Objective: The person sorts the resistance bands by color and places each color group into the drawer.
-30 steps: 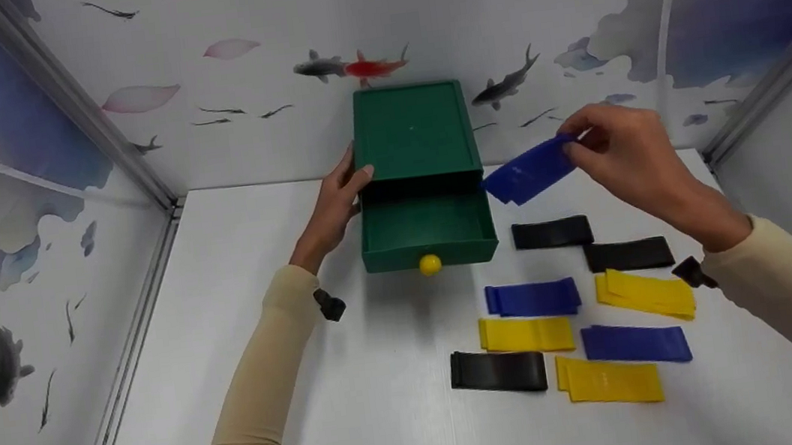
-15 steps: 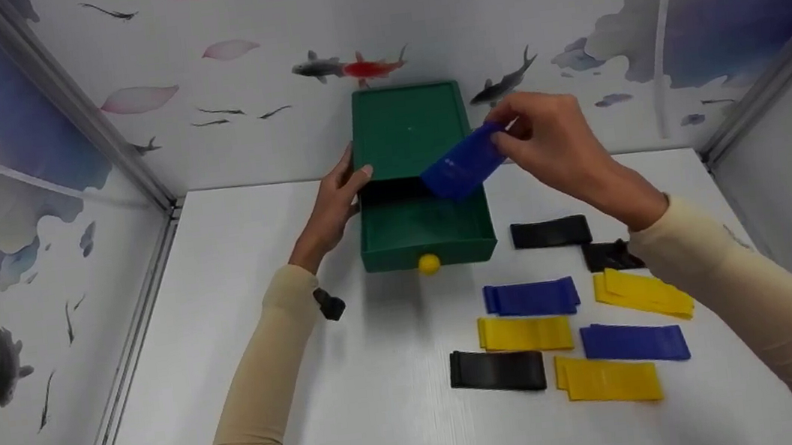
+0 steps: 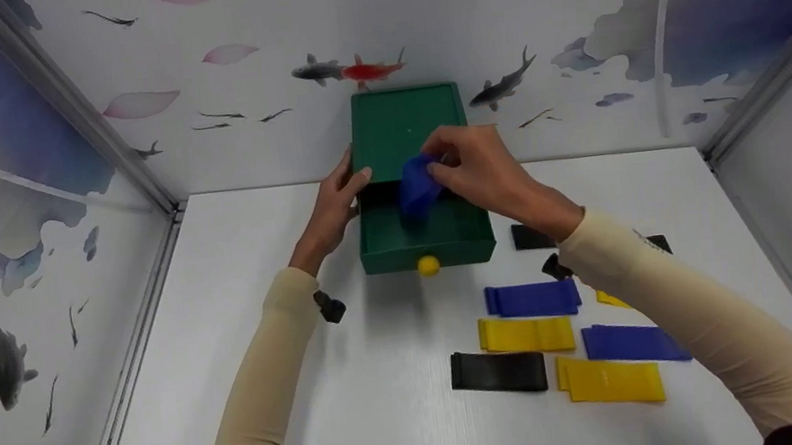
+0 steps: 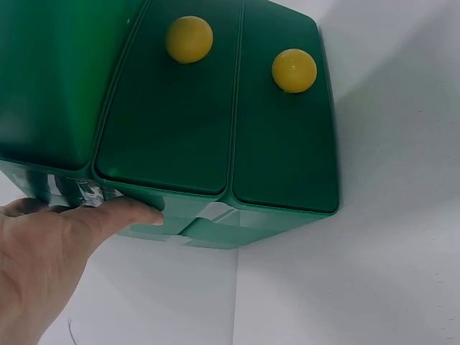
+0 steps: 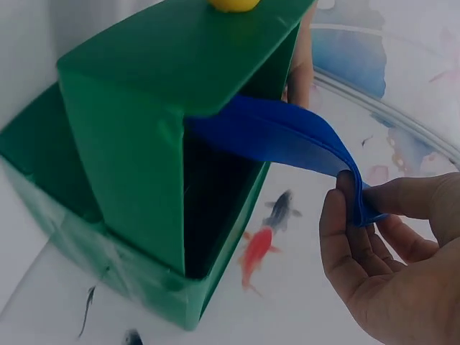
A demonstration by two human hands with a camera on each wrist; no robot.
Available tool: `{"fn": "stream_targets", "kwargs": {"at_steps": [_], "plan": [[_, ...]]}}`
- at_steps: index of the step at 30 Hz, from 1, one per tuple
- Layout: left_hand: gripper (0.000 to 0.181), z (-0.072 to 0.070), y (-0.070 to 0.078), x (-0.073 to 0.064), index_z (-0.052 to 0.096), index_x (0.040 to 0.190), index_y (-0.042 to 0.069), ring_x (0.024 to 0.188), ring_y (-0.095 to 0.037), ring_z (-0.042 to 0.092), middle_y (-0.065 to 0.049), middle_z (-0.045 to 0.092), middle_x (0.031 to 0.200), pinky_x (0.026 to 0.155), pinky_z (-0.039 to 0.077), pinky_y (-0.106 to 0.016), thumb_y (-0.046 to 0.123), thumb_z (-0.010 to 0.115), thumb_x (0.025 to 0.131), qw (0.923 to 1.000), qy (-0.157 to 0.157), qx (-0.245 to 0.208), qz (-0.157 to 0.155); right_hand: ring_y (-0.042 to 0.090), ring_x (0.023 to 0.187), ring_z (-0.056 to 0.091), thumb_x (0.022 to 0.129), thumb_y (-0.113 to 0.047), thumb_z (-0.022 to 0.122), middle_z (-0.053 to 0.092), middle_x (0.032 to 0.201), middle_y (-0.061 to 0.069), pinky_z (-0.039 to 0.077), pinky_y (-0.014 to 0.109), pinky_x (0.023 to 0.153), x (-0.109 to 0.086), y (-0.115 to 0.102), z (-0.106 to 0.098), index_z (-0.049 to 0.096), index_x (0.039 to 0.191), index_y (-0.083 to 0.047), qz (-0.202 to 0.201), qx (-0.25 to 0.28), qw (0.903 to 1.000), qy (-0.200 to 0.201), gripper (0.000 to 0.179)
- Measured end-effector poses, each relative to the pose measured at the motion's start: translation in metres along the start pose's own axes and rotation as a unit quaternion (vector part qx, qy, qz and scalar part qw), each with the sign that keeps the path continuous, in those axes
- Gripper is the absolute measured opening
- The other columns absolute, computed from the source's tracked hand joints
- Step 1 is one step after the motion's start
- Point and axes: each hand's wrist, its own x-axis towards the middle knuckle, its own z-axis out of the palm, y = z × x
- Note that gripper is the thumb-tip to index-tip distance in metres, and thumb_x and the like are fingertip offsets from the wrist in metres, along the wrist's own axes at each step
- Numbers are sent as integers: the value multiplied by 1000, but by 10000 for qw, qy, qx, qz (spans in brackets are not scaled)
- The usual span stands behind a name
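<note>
A green drawer cabinet stands against the back wall, its top drawer pulled out. My left hand rests against the cabinet's left side, thumb near the top front edge; in the left wrist view the fingers lie along that side. My right hand pinches one end of a folded blue resistance band between thumb and fingertips, above the drawer. In the right wrist view the band bends, and its far end reaches inside the drawer's opening.
Right of the cabinet on the white table lie more folded bands: blue ones, yellow ones and black ones. My right forearm covers some of them. Two shut lower drawers show yellow knobs in the left wrist view.
My right hand has carried the blue resistance band leftward from beside the cabinet to over the drawer, and the band's free end now dips inside. My left hand stays on the cabinet.
</note>
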Motion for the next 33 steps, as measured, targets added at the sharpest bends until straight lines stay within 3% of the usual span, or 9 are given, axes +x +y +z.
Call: {"fn": "stream_targets", "kwargs": {"at_steps": [8, 14, 21, 33], "plan": [[85, -2, 2, -2, 14, 179, 31, 167, -28, 36, -1, 27, 185, 129, 38, -67, 53, 60, 111, 9999, -15, -17, -107, 29, 103, 79, 108, -6, 69, 80, 124, 18, 68, 46, 94, 8, -15, 19, 77, 126, 0, -285, 285, 9991, -159, 21], [85, -2, 1, -1, 15, 179, 33, 167, -30, 37, 0, 28, 185, 129, 38, -68, 53, 60, 111, 9999, -48, -74, -104, 28, 104, 79, 107, -8, 69, 80, 123, 16, 68, 45, 94, 9, -15, 30, 78, 125, -1, -159, 543, 9983, -139, 20], [83, 0, 0, -1, 17, 179, 33, 167, -30, 36, 0, 30, 184, 129, 35, -71, 53, 61, 111, 10000, -12, -12, -56, 29, 108, 77, 107, -7, 71, 78, 122, 17, 66, 46, 100, -1, 11, 37, 77, 125, 0, 326, 720, 9969, 45, 20], [85, 2, 0, -2, 16, 179, 31, 167, -32, 35, -2, 27, 185, 129, 34, -72, 53, 61, 110, 9999, 108, 78, -21, 33, 103, 77, 104, -1, 72, 79, 118, 22, 66, 50, 96, -21, 45, 44, 75, 126, 5, 774, 167, 9964, 307, 23]]}}
